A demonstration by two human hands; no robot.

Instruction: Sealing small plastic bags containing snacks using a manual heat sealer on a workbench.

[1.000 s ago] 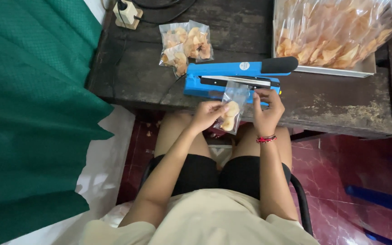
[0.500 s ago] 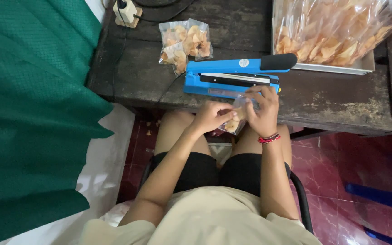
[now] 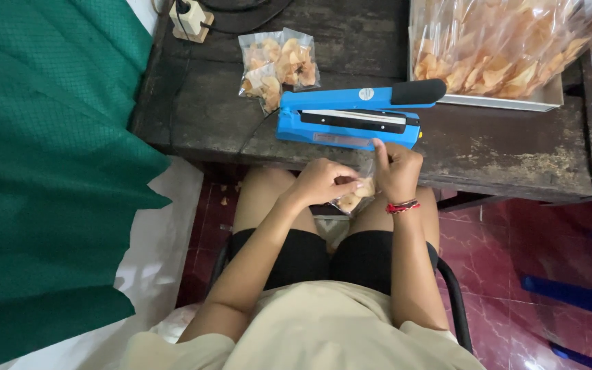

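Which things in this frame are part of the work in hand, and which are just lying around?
In use:
- small clear plastic bag of pale chips, in the grip of the left hand and right hand
- blue heat sealer with black handle, arm raised

Lying about:
- sealed clear chip bags on the dark wooden table
- large clear bag of chips on a metal tray
- green cloth

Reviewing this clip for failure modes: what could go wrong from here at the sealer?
Both hands, left and right, pinch one small chip bag over the lap, off the table: chips could spill if it tips. The bag's mouth looks crumpled, so it may seal crooked. The right fingers sit close to the sealer.
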